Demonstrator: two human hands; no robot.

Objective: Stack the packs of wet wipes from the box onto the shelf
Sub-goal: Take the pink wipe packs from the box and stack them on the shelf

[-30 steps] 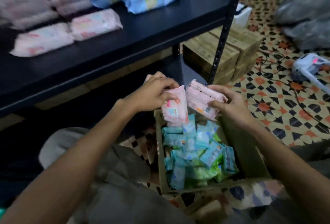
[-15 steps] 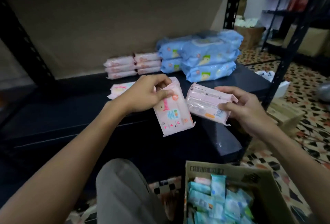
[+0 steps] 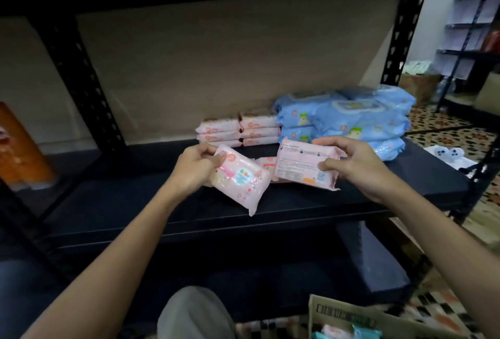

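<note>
Left hand (image 3: 198, 165) pinches one pink pack (image 3: 240, 180) by its end; right hand (image 3: 351, 168) clamps another pink pack (image 3: 305, 167) across its width, over the shelf (image 3: 135, 203). Likely soft, light, slick film: grip the edges.

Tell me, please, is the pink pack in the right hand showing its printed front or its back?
Its back: the pink pack gripped by the right hand shows small text and symbols, no picture.
</note>
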